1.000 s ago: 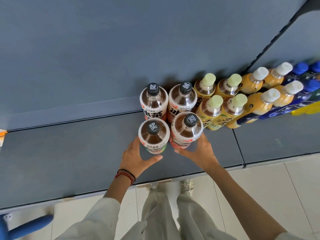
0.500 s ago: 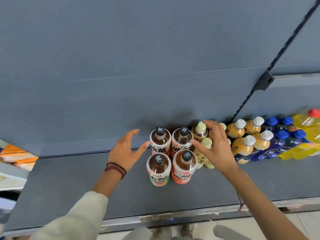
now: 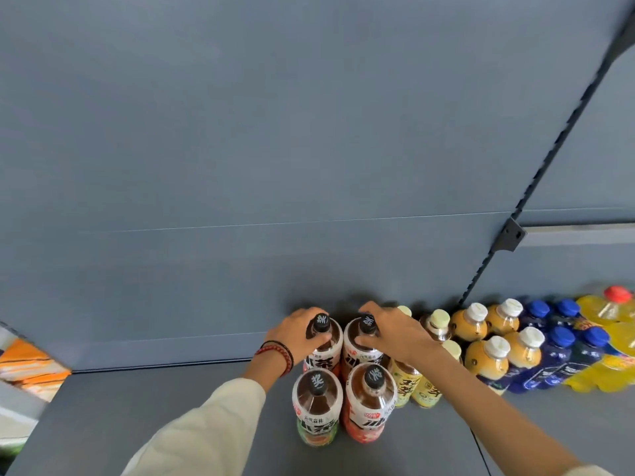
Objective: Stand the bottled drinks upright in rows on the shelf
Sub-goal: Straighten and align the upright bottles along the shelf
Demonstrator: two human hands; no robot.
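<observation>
Several black-capped tea bottles stand upright in a square on the grey shelf (image 3: 171, 417). My left hand (image 3: 295, 333) grips the neck of the back left tea bottle (image 3: 324, 352). My right hand (image 3: 391, 329) grips the neck of the back right tea bottle (image 3: 360, 352). The front left tea bottle (image 3: 318, 405) and the front right tea bottle (image 3: 369, 403) stand free before them. To the right, in two rows, stand pale-green-capped bottles (image 3: 438, 322), partly hidden by my right forearm, then white-capped orange bottles (image 3: 486, 353) and blue bottles (image 3: 560, 352).
Yellow bottles, one with a red cap (image 3: 615, 304), stand at the far right. A slotted upright with a bracket (image 3: 512, 235) runs up the grey back panel. Orange packages (image 3: 31, 365) lie at the left edge. Bare shelf stretches left of the tea bottles.
Both hands have moved in onto the back pair of tea bottles and closed round their necks; half a second ago the left was open in the air and the right was over the green-capped bottles.
</observation>
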